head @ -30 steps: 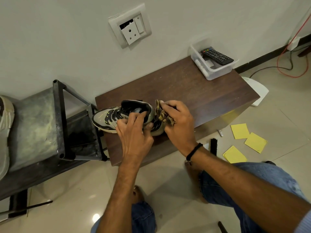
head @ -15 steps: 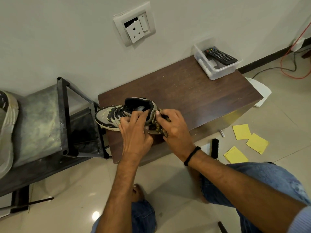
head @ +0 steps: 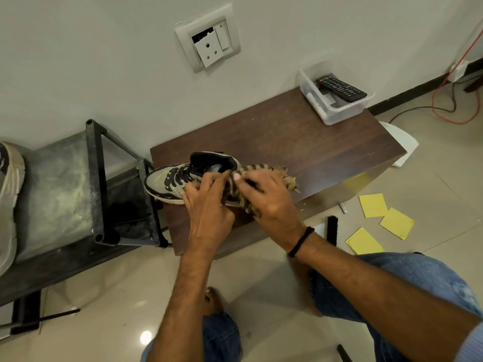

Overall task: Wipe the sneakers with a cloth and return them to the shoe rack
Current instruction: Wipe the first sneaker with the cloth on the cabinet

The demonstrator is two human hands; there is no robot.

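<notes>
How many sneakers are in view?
2. The grey sneaker lies on the brown table, held by the left hand while the right hand holds the cloth against it. The second sneaker sits on the shoe rack, cut off at the left edge; others may be hidden.

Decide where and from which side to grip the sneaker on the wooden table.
Grip the sneaker at its black collar, from above: it sits sole-down, so the opening faces up and offers a rim to pinch. The cloth covers the heel, so the near rim, by the left hand, probably suits best.
</notes>
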